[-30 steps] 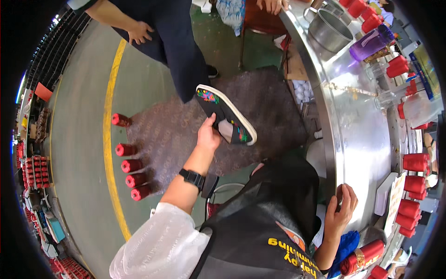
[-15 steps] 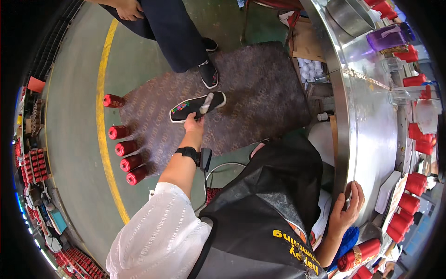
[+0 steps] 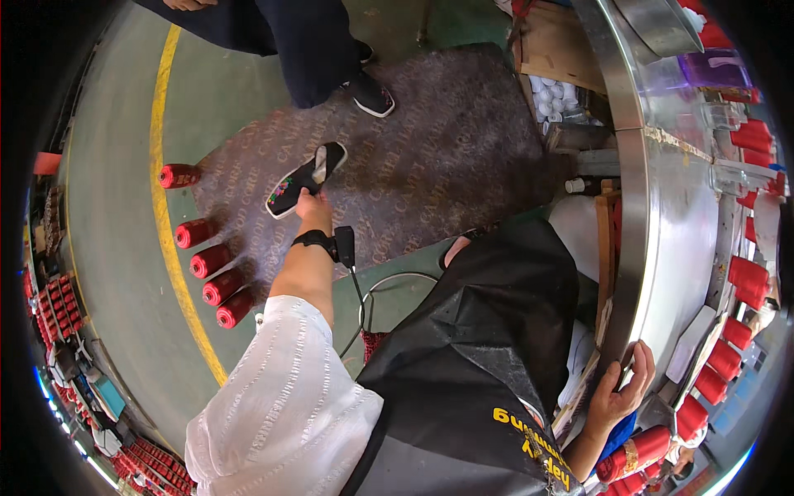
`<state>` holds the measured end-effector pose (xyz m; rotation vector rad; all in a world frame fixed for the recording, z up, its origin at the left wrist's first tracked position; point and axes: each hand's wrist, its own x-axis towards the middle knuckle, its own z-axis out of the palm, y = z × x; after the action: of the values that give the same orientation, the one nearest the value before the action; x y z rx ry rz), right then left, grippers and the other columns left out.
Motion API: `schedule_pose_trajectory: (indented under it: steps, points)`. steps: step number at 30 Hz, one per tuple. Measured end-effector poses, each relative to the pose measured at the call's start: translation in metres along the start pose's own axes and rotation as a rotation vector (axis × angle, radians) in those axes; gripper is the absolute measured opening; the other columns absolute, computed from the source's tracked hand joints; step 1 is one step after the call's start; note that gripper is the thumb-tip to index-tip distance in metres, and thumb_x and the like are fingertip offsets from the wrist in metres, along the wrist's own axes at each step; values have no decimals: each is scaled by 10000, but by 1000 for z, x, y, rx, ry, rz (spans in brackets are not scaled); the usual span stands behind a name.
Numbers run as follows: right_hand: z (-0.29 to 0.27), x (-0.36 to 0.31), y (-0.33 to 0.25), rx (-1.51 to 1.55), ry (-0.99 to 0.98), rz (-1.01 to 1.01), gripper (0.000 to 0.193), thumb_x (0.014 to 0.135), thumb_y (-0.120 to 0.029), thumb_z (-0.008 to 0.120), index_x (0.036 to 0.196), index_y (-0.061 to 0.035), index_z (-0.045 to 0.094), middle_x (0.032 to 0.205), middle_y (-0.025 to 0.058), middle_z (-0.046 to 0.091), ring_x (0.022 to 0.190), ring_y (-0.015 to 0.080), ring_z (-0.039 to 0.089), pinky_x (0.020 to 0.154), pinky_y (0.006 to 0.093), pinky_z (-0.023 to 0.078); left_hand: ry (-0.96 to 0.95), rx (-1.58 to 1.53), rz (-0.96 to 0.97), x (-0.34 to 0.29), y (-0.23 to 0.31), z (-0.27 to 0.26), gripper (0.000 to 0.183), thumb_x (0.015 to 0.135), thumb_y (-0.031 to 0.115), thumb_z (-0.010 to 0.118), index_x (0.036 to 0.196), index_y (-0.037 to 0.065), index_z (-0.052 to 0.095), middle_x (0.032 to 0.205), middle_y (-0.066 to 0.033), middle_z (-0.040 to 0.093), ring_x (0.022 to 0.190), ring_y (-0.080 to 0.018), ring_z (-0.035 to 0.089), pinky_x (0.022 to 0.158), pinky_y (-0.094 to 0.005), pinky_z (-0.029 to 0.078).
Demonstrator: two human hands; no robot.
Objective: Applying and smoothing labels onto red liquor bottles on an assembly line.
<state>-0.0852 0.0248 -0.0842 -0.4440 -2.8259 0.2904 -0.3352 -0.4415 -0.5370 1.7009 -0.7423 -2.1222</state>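
Pinching the black embroidered shoe (image 3: 283, 195) by its near side, my left hand (image 3: 314, 208) has it at ten o'clock from the middle of the view, over the brown mat (image 3: 447, 140). The flowered toe points to eight o'clock and the heel to one. I can't tell whether the sole touches the mat or hangs just above it. With only the side gripped, I'd say a tug or a tilted wrist could make the shoe twist and slip out, heel first.

At nine o'clock five red cylinders (image 3: 210, 260) stand in a row by the mat's edge; a wide swing of my arm that way could knock them. At twelve, another person's shod foot (image 3: 370, 93) rests on the mat, and if that foot stepped toward me, it might bump what I'm holding. The black cord (image 3: 356, 285) hanging from my wrist passes close to a pale hoop (image 3: 361, 304), so a quick pull could snag it.

My right hand (image 3: 619, 395), at four o'clock, lies on the rim of the steel bench (image 3: 674, 264), its fingers loosely bent and apart; leaning hard there could let them slide.
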Motion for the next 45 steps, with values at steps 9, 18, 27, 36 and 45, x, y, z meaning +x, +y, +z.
schedule_pose_trajectory:
  steps: [9, 18, 27, 36, 45]
  points:
    - [-1, -2, 1, -66, -20, 39, 346, 849, -94, 579, 1175, 20, 570, 1189, 209, 574, 1102, 368, 560, 971, 447, 430, -190, -196, -35, 10, 9, 58, 392, 1011, 315, 415, 1328, 90, 466, 1275, -96, 531, 1189, -296, 520, 987, -423, 463]
    - [-2, 0, -4, -107, -13, 37, 345, 877, -129, 570, 1188, 20, 555, 1186, 206, 571, 1092, 366, 560, 967, 445, 431, -186, -265, -73, 31, -1, 66, 379, 991, 294, 483, 1307, 87, 446, 1236, -115, 541, 1050, -304, 567, 828, -418, 526]
    - [-2, -4, 7, -118, -41, 25, 355, 894, -125, 571, 1216, 24, 549, 1205, 210, 568, 1114, 366, 556, 950, 446, 445, -182, 530, -383, -18, -74, -5, 407, 968, 253, 522, 1321, 78, 418, 1193, -202, 531, 837, -340, 614, 712, -443, 549]
    - [-3, 1, 7, -54, 2, 10, 341, 876, -90, 573, 1193, 34, 569, 1185, 210, 581, 1100, 370, 564, 946, 448, 448, -379, 1456, 98, 30, -65, -82, 533, 908, 175, 566, 1392, 53, 379, 1079, -189, 612, 784, -278, 680, 624, -364, 565]
    - [6, -2, -1, -16, 54, -40, 383, 810, -7, 600, 1191, 19, 575, 1173, 200, 575, 1083, 366, 542, 951, 448, 426, -635, 1595, 128, -66, -65, -81, 370, 863, 266, 591, 1138, 19, 622, 848, -139, 706, 645, -241, 695, 561, -365, 536]
